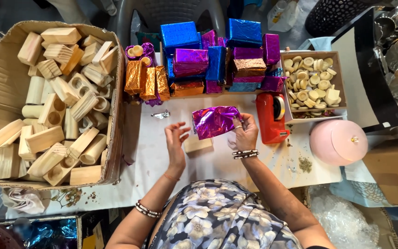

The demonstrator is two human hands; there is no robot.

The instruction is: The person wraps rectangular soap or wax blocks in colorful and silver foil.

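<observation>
Your right hand (pixel 244 133) pinches the purple foil sheet (pixel 213 121) at its 3 o'clock edge; left hand (pixel 175 137) open, fingers apart, empty. Wooden block (pixel 198 144) lies at foil's 6 o'clock. A one-sided grip risks tearing the foil.

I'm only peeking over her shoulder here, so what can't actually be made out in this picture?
All head view:
- What the purple foil piece in the right hand wraps: the foil covers it.
- Most of the wooden block: the left hand and the foil overlap it.
- Contents of the pink round box: lid on.
</observation>
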